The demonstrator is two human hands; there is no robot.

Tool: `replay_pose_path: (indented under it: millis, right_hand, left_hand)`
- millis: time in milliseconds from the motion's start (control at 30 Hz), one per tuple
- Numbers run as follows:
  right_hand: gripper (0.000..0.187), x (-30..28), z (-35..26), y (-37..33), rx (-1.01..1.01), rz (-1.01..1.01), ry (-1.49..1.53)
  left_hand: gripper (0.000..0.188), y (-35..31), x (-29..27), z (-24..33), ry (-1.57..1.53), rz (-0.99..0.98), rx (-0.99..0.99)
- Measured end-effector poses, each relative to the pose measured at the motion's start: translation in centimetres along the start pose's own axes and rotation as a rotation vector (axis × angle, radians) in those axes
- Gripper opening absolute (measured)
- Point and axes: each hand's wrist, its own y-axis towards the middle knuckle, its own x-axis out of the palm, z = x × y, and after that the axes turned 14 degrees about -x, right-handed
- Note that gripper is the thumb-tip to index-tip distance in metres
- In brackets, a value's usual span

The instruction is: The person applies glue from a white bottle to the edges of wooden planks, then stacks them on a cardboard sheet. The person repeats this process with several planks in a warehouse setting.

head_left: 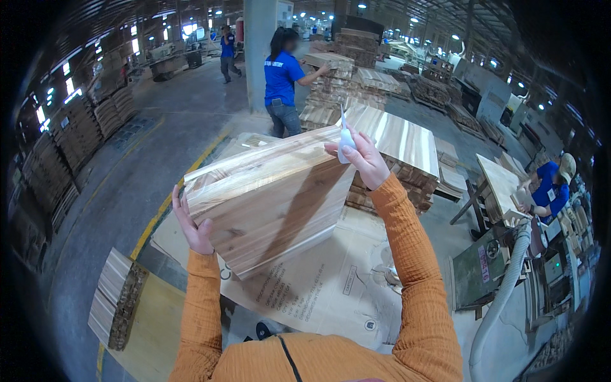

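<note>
A wooden panel [273, 219] made of joined strips stands tilted in front of me, its broad face toward me. Light wood strips show along its upper edge; I cannot tell whether a second panel lies behind. My left hand [194, 226] grips its left end, thumb on the face and fingers round the edge. At the panel's upper right corner, my right hand [367, 160] is closed round a small white squeeze bottle [345, 148] with a thin pointed nozzle aimed up. Printed brown cardboard [305, 286] lies beneath the panel.
Beyond my right hand is a stack of wooden panels [398, 137]. More boards [114, 296] lie at lower left. One person [283, 79] in blue handles stacked wood ahead; another [550, 191] works at right beside a machine with a grey hose [506, 293]. A pillar [258, 57] rises behind.
</note>
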Motion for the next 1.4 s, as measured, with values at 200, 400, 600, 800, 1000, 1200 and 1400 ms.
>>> replay_pose_path:
  millis: [200,400,600,800,1000,1200,1400]
  right_hand:
    - [0.041,0.1,-0.4,0.5,0.02,-0.067,-0.054]
    - [0.042,-0.4,0.6,-0.4,0.019,-0.027,-0.091]
    - [0.043,0.0,-0.2,0.0,0.002,0.024,-0.043]
    - [0.045,0.3,-0.3,-0.4,0.011,0.076,0.146]
    - [0.043,0.3,-0.8,-0.7,0.043,0.062,0.177]
    - [0.049,-0.2,-1.0,-0.8,-0.005,0.097,0.02]
    - [0.052,-0.5,-0.7,-0.6,-0.007,-0.025,-0.022]
  left_hand:
    - [0.104,-0.1,0.5,0.1,-0.048,-0.013,-0.009]
    - [0.11,-0.1,0.4,0.1,-0.094,-0.032,-0.069]
    - [0.112,-0.2,0.3,0.3,-0.116,-0.037,-0.082]
    - [0.114,-0.2,0.4,0.3,-0.151,-0.055,-0.099]
    - [0.112,-0.2,0.2,0.2,-0.163,-0.054,-0.095]
    - [0.11,-0.1,0.5,0.5,-0.182,-0.064,-0.102]
    - [0.113,-0.2,0.5,0.4,-0.19,-0.074,-0.093]
